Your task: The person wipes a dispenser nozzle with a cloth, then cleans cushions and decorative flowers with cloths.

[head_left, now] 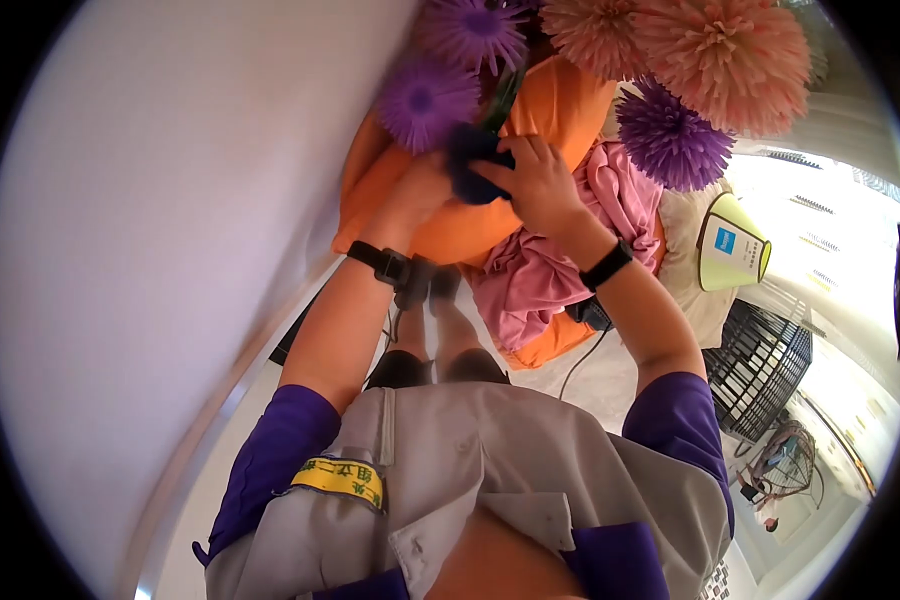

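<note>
A dark blue cloth-like bundle [478, 165] is between my two hands, over an orange cushion or cloth [460, 230]. My right hand [542, 185] grips its right side with bent fingers. On the left side, my left hand [425, 185] touches the bundle, its fingers blurred and partly hidden. Purple flowers [422, 103] and pink flowers [722, 55] stand just beyond my hands, with a dark green stem or leaf [505, 98] rising behind the bundle. Both wrists wear black bands.
Pink cloth [540, 280] lies right of the orange one. A pale yellow lampshade-like object [730, 245], a black basket [760, 370] and a wire fan-like object [785, 462] are farther right. A white wall [170, 230] fills the left. A thin cable hangs near the middle.
</note>
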The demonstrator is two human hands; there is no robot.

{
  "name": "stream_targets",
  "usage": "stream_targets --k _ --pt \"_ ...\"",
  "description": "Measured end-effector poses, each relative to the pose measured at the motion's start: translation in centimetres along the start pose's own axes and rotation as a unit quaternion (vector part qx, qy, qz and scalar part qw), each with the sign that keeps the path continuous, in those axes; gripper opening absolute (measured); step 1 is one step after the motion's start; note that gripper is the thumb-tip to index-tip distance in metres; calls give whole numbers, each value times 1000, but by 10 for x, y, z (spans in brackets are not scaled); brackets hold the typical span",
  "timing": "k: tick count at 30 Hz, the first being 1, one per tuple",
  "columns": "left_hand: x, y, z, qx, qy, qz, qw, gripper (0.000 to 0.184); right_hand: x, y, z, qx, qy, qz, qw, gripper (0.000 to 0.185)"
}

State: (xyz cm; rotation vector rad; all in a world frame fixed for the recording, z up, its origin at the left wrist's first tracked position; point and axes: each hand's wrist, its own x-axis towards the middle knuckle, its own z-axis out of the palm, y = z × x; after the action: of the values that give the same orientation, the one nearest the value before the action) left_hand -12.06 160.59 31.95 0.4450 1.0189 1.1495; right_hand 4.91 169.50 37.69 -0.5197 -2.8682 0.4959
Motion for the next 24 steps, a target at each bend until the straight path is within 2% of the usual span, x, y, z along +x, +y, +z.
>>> stream_targets --k 2,3,4,6,7,8,10,12,13,14,15,16,17,18,20,21,22,24 --pt "7 -12 -8 -45 10 -52 998 25 9 25 6 -153 3 38 987 50" --pt "3 -7 -4 -45 10 -54 998 25 13 32 -3 -130 -8 106 986 50" --pt "1 -1 0 -40 12 -51 998 25 12 29 -7 -129 -8 108 986 50" --pt "5 3 1 -36 14 -37 999 25 12 23 -21 89 67 227 967 50" --pt "8 -12 -7 -4 6 -4 1000 25 7 10 -16 112 50 226 966 52" --pt "9 -30 -15 28 -2 28 999 25 2 2 -6 72 34 148 986 59" --pt "15 -53 -23 92 -13 99 991 26 -5 -12 1 119 -2 176 977 59" --pt "19 -47 -22 123 -8 145 982 26 -6 -14 -5 102 -15 165 981 58" --pt "5 -15 -2 -84 19 26 996 28 -7 -15 -7 92 -27 167 981 57" --pt "-3 1 12 -287 40 -97 952 31 -9 -17 -9 91 -30 162 982 57" --pt "1 0 16 -290 41 -93 952 31 -11 -19 -13 86 -41 151 984 56" --pt "9 2 20 -91 63 -57 992 32 -12 -19 -17 79 -49 142 986 56" --pt "15 5 23 113 83 -18 990 32 -14 -17 -19 75 -46 138 987 56" --pt "18 10 27 112 82 -12 990 32 -19 -14 -20 116 -45 131 984 53" --pt "18 16 34 189 132 -92 969 31 -24 -1 -26 155 -45 120 980 51" --pt "19 10 34 86 125 -103 983 31 -24 7 -32 161 53 144 975 49" --pt "19 5 31 85 125 -102 983 31 -24 13 -35 167 150 168 960 47" --pt "14 -7 22 -57 89 -76 992 29 -19 18 -37 202 240 260 913 46"
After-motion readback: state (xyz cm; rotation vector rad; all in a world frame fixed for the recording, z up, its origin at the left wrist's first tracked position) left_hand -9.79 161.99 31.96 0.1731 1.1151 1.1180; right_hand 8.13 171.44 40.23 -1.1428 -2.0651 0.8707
